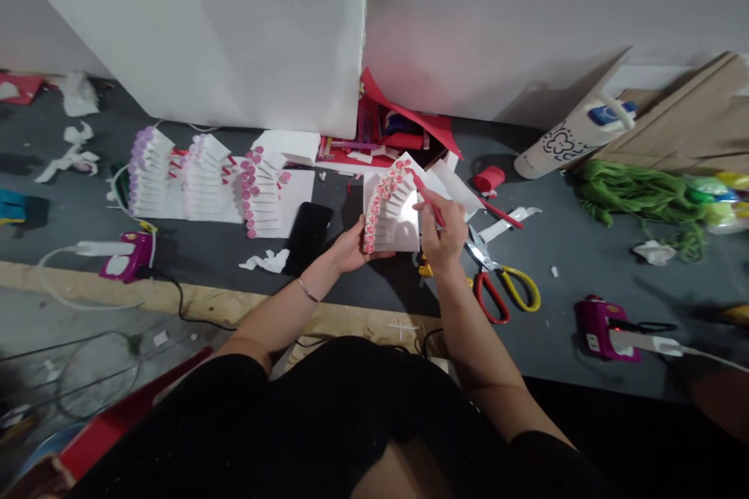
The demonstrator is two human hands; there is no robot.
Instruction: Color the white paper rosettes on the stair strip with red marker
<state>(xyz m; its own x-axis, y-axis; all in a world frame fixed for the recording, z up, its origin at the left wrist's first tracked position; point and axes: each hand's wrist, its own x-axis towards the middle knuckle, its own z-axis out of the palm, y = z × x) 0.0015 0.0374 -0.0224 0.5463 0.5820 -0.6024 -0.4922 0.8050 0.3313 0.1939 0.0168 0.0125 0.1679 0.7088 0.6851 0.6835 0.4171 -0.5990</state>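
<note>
My left hand (349, 249) grips the lower left edge of a white card (410, 232), holding it tilted above the table. A curved row of red-and-white round heads (370, 228) runs along the card, with pale thin stems fanning out from them. My right hand (445, 240) is closed on a red pen (430, 201), its tip close to the upper heads; whether it touches them I cannot tell. To the left stand similar fans with pink heads (250, 187), pale lilac heads (190, 171) and purple heads (139, 171) on white paper.
Scissors (495, 273) with red and yellow handles lie right of my right hand. A black phone (310, 234) lies left of my left hand. Behind are a red box (445, 132) of pens and a white bottle (562, 144). Green yarn (637, 191) and purple power blocks (600, 327) lie around.
</note>
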